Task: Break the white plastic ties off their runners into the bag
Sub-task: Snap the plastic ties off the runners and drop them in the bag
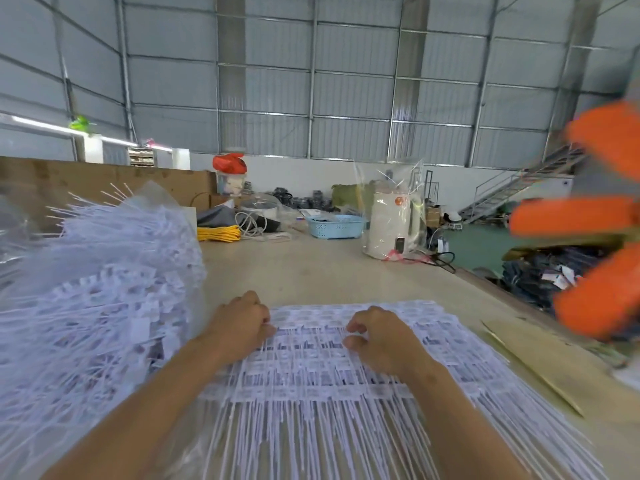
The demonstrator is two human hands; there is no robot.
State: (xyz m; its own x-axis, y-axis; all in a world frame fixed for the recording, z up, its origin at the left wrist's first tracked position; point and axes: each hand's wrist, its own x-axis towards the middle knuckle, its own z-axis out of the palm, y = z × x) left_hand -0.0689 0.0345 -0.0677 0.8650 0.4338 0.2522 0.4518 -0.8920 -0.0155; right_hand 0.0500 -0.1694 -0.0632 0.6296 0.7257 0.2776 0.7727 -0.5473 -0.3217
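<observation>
- head view showed your left hand (242,323) and right hand (377,336) both resting, fingers curled, on top of the flat stack of white plastic ties (329,382) right in front of you on the table (311,268).
- your fingertips looked pressed into the far rows of the stack; whether either hand actually pinched a tie, i could not tell.
- the ties' long axis ran toward and away from you, loose tails pointing at your body, while the runners crossed left to right under both hands.
- the bag (104,289), clear plastic and heaped with ties, stood just beside your left forearm, touching the stack's left edge, so your left hand was the nearer one for dropping pieces in.
- judging from that, snapped ties needed to travel leftward, a short way.
- farther back, a blue basket (335,226) held some small things i could not make out.
- blurred orange shapes (595,216) hung at the right edge, unidentifiable.
</observation>
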